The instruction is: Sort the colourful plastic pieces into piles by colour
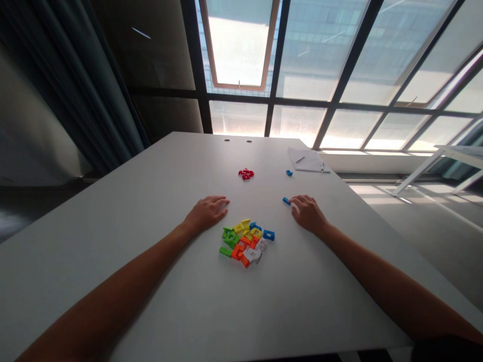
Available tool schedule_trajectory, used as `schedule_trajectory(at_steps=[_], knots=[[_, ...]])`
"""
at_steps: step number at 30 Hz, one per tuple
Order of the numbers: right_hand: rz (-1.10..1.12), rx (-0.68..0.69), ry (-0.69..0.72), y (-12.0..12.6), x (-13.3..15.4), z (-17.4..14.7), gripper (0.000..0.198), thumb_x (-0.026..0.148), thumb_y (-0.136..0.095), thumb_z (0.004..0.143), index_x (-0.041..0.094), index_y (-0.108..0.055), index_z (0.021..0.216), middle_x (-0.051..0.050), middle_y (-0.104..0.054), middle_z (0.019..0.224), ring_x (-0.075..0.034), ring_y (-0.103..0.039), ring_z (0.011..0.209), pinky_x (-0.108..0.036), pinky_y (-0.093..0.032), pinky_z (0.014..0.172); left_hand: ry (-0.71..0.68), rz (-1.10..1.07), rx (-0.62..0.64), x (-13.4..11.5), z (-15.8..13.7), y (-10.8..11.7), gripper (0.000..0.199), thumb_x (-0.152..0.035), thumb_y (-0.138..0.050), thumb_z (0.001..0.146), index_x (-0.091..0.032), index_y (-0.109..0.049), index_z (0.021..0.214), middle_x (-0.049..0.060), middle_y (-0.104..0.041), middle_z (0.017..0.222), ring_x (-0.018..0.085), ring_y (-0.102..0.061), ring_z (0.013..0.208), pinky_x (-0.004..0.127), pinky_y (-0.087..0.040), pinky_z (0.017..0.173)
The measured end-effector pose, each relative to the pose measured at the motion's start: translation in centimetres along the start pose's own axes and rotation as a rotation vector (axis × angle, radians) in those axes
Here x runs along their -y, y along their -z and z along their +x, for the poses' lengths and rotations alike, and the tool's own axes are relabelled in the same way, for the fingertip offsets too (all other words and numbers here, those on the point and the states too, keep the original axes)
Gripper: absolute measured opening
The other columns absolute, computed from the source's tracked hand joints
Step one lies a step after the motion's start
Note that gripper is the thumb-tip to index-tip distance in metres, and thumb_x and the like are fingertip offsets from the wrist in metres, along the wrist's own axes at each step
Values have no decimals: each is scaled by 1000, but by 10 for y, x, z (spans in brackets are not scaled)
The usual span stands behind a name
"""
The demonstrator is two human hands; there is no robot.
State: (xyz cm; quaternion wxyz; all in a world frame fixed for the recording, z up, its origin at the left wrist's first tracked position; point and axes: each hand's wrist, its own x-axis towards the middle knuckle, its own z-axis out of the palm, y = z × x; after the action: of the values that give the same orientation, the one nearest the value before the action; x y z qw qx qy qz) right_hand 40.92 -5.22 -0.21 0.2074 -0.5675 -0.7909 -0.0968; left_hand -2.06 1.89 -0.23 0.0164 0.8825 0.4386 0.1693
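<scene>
My left hand [207, 211] rests on the white table with its fingers stretched out and nothing in it. My right hand [307, 213] pinches a small blue plastic piece [286, 200] at its fingertips, low over the table or on it. Between my forearms lies a mixed pile of plastic pieces: green pieces [231, 238], yellow pieces [241, 226], orange pieces [239, 250], white pieces [256, 254] and a blue block [268, 235] at its right edge. Farther off sits a cluster of red pieces [246, 174]. Another blue piece [289, 173] lies beyond my right hand.
Sheets of paper [307, 159] with pens on them lie at the table's far right corner. The white table [151, 181] has two round holes near its far edge. Windows stand behind it, a dark curtain [75, 75] at left, and a white-legged table [460, 156] at right.
</scene>
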Motion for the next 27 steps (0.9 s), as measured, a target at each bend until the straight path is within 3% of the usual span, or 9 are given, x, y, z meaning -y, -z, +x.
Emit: schedule_trajectory(at_steps=[5,16,23,27], knots=[[-99,82,-315,-13,-24,21,52,31,-54,103,17,-66,151,-18,-64,157,-38,-62,132,-50,-50,109,0,-7,-24,-1,0,-1,43,-43,-56,103,-30,-77,138,9,-72,151,31,-66,139,52,-52,121],[-201,165,-596,-34,-71,99,55,38,-46,106,11,-65,150,-26,-61,153,-41,-55,137,-56,-43,113,15,-17,-5,-5,0,3,42,-43,-57,103,-31,-77,138,8,-72,152,31,-65,139,51,-52,121],[-180,178,-626,-49,-82,132,55,29,-47,105,11,-59,156,-25,-61,155,-39,-54,140,-54,-43,113,31,-22,-1,-8,-1,4,42,-43,-59,102,-31,-76,138,8,-71,152,31,-65,140,51,-52,120],[-141,90,-614,-53,-74,134,61,22,-46,102,8,-49,162,-27,-60,157,-40,-55,139,-53,-44,113,39,-24,1,-9,-1,5,42,-43,-59,102,-31,-76,138,7,-71,153,32,-64,141,51,-53,119]])
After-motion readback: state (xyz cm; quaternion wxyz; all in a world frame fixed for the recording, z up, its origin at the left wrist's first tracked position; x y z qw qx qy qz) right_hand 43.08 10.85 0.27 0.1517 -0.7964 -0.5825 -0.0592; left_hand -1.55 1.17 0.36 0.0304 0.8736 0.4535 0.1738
